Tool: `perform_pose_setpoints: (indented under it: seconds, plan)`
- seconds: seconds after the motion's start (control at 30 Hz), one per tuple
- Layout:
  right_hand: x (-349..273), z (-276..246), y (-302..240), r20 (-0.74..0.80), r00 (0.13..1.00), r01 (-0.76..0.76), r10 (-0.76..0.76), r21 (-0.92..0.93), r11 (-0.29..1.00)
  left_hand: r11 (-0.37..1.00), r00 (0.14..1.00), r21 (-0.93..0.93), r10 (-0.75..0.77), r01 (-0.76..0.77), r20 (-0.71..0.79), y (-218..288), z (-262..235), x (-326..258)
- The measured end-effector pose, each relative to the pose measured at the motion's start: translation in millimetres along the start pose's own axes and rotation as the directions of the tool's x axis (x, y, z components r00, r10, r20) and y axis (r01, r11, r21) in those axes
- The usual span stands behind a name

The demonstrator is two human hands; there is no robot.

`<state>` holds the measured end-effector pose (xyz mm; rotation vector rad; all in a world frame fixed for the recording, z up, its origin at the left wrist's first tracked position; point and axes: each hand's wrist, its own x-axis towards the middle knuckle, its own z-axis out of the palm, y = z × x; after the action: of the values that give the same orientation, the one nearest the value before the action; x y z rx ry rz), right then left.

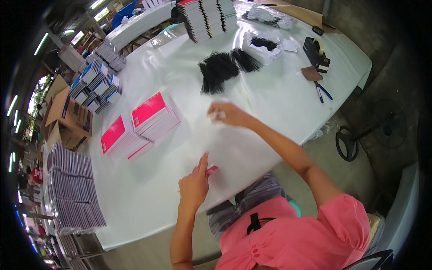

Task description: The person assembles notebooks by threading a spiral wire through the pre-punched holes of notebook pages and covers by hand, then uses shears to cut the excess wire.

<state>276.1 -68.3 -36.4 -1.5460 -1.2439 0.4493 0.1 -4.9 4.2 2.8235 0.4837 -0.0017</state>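
A thin pink strip (211, 169) is being pinched at the fingertips of the left hand (194, 185), near the surface's (148, 198) near edge, where the strip is lying against the white covering. The right hand (225, 114) is being held further in, toward the middle of the surface, with its fingers curled around something small and white (218, 115); what that item is cannot be told through the blur. Two stacks of pink books (139, 127) are being kept just left of the hands, toward the left edge. A heap of black combs (225, 67) is lying beyond the right hand, and a bag (265, 45) with more of them is sitting behind it. Striped book piles (209, 17) are standing at the far edge. A tape dispenser (317, 53) and blue pliers (321, 92) are being kept by the right edge, well apart from both hands.
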Motion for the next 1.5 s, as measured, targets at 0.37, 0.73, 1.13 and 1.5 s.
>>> perform_pose_setpoints:
  seconds: [0.37,0.73,1.13,1.5]
  plan:
    - [184,-50,93,-0.551,0.783,-0.606,0.288,-0.781,0.152,1.000,0.997,-0.028,0.000,0.002,0.072,6,-1,6]
    - [136,-65,102,-0.321,0.911,-0.245,-0.259,-0.926,0.286,0.997,0.997,-0.034,0.074,-0.075,-0.018,-5,-9,16]
    - [107,-96,15,-0.175,0.968,0.057,-0.181,-0.550,0.833,0.997,0.997,-0.029,0.073,-0.074,-0.034,-14,-12,18]
    - [-21,-17,-80,0.031,0.982,0.188,-0.186,-0.071,0.980,0.997,0.997,-0.046,0.070,-0.069,0.021,-22,-13,28]
